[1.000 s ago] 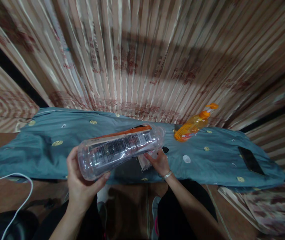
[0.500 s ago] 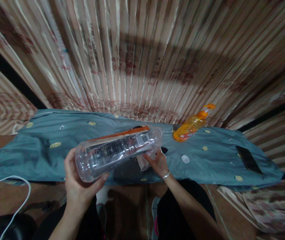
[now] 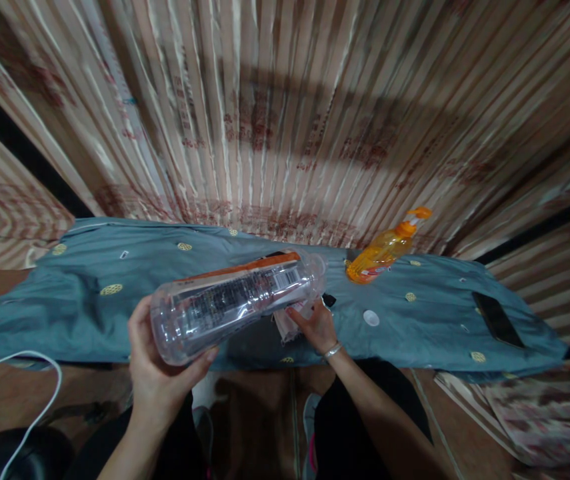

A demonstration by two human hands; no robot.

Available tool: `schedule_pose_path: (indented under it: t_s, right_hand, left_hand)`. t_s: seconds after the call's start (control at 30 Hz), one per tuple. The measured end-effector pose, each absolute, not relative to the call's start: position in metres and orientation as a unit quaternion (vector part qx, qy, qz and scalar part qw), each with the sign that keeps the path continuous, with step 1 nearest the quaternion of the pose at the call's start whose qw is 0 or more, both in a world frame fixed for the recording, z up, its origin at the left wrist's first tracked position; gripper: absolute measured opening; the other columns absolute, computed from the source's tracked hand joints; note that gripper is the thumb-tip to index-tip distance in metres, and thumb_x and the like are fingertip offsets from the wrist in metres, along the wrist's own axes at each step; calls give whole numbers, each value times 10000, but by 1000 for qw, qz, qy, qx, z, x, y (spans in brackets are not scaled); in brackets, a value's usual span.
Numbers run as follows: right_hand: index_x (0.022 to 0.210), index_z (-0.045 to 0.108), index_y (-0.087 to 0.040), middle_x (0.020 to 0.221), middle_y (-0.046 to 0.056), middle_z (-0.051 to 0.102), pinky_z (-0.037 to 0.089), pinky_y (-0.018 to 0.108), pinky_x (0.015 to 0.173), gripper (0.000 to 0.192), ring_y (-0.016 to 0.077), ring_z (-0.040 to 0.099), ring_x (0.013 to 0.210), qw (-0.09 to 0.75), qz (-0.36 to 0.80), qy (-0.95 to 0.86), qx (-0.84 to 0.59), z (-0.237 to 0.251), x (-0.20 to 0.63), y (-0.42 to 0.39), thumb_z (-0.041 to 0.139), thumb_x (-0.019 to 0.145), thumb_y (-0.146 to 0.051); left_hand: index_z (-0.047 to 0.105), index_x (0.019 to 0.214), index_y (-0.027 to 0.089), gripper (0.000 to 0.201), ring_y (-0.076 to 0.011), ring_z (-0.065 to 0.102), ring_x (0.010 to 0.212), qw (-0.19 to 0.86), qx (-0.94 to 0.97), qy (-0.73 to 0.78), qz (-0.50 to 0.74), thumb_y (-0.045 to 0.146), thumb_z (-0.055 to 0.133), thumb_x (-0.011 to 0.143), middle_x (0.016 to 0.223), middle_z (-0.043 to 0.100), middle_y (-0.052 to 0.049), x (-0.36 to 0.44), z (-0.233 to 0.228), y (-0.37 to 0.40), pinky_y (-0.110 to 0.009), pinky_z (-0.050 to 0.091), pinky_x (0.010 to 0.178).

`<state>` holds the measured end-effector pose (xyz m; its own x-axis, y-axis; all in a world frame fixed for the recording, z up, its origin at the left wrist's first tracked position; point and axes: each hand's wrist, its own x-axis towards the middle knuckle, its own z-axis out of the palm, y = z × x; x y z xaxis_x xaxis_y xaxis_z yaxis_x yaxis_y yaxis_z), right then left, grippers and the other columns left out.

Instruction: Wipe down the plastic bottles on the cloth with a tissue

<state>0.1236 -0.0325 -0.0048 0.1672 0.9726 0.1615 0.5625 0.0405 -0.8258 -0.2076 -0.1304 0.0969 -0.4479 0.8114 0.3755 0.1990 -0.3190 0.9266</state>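
L hand [image 3: 157, 380] wrapped round base of clear plastic bottle [image 3: 235, 303], held above blue cloth [image 3: 89, 313]; long axis near-horizontal, neck end pointing right & slightly up. R hand [image 3: 317, 327] by neck, fingers pinching pale wrapper [image 3: 285, 325]. Orange pump bottle [image 3: 387, 248] farther right.

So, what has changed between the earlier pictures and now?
Almost nothing. The left hand still holds the clear bottle tilted over the blue cloth, and the right hand stays at its neck. The orange pump bottle, white cap and phone lie as before.
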Motion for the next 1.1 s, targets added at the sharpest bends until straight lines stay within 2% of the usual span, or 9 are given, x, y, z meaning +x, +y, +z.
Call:
schedule_pose_path:
  t_s: [0.13,0.3,0.43,0.57,0.73,0.87,0.97,1.0,1.1]
  right_hand:
    - [1210,795,-275,1141,187,999,809,521,974,587,441,990,1100,398,242,-592,-658,-2,122,-33,951,861,-720]
    - [1186,782,-287,1053,151,984,808,510,924,520,440,990,1032,386,242,-586,-670,-1,121,-33,988,854,-630]
    - [1202,788,-280,1022,145,967,807,544,904,551,457,982,1020,387,231,-590,-669,-3,121,-33,976,866,-674]
    - [1198,788,-283,1077,168,977,807,559,919,603,474,984,1063,392,226,-594,-666,-6,122,-32,949,880,-769]
    - [1171,776,-279,1085,187,972,804,572,948,658,472,979,1059,388,238,-593,-664,-5,123,-32,935,854,-833]
    - [1185,788,-266,1080,194,968,801,583,959,634,482,975,1085,381,254,-592,-663,-1,123,-32,943,849,-781]
    - [1195,798,-273,1051,175,967,796,561,915,589,479,975,1064,386,259,-588,-662,2,123,-32,960,848,-720]
    - [1186,800,-283,1041,164,967,794,554,901,562,477,975,1052,389,258,-589,-660,2,122,-33,966,854,-704]
    - [1158,794,-304,1022,139,965,790,539,887,495,468,976,1035,397,246,-592,-657,5,121,-33,974,881,-674]
  left_hand:
    - [726,1543,303,1107,-526,907,1405,228,452,544,669,453,1257,583,1543,854,-167,-203,103,-131,-632,836,1089]
    - [718,1506,324,1138,-530,898,1391,240,452,550,660,437,1265,514,1511,854,-146,-197,108,-133,-633,838,1065]
    - [713,1548,344,1077,-517,867,1480,237,412,555,683,508,1230,617,1559,834,-130,-190,111,-133,-643,816,1140]
    - [710,1483,321,1127,-533,896,1398,253,436,551,665,442,1262,507,1494,852,-144,-188,114,-133,-625,829,1069]
    - [734,1530,311,1076,-521,861,1456,242,386,547,702,465,1231,588,1544,827,-152,-175,118,-136,-682,759,1247]
    - [728,1527,307,1068,-510,875,1444,242,399,546,696,436,1228,592,1537,839,-163,-178,118,-135,-634,797,1166]
    - [726,1466,305,1082,-512,909,1363,239,442,540,675,423,1256,529,1455,865,-157,-184,116,-133,-605,826,1061]
    - [724,1452,308,1086,-517,911,1355,239,445,541,673,431,1260,515,1442,866,-153,-185,116,-133,-610,828,1057]
    - [731,1529,317,1064,-516,878,1456,238,401,546,696,452,1232,600,1539,846,-153,-180,117,-135,-629,802,1160]
